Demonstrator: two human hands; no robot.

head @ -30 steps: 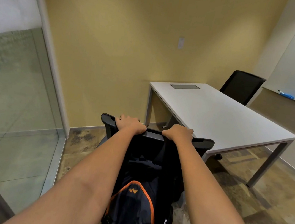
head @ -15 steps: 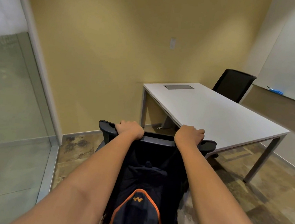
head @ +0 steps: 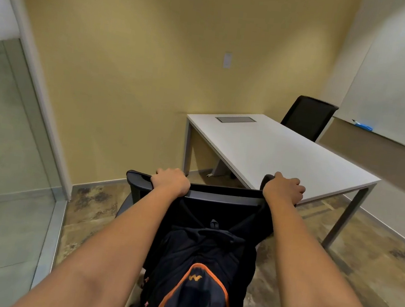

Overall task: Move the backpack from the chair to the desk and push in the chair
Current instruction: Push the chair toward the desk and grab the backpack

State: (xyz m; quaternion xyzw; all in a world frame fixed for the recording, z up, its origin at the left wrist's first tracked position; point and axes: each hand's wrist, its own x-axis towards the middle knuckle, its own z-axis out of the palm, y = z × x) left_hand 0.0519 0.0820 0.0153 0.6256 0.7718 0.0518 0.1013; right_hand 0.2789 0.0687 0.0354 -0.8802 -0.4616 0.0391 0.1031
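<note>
A black office chair point(head: 216, 197) stands in front of me, its back towards me. Both my hands grip the top edge of the chair's backrest: my left hand point(head: 171, 181) near its left end, my right hand point(head: 284, 190) at its right end. A dark backpack point(head: 196, 275) with orange trim hangs down the rear of the backrest, between my forearms. The white desk point(head: 273, 149) stands just beyond the chair, its near corner close to my right hand. The chair's seat and base are mostly hidden.
A second black chair point(head: 306, 116) sits at the desk's far side. A glass partition point(head: 6, 142) runs along the left, a whiteboard point(head: 394, 100) with a blue eraser point(head: 364, 126) on the right. A yellow wall lies beyond the desk. A grey cable hatch point(head: 235, 119) is set in the desktop.
The chair with the backpack has rolled forward and right, towards the desk. My right hand has slid outward to the backrest's right end. My view has advanced with it.
</note>
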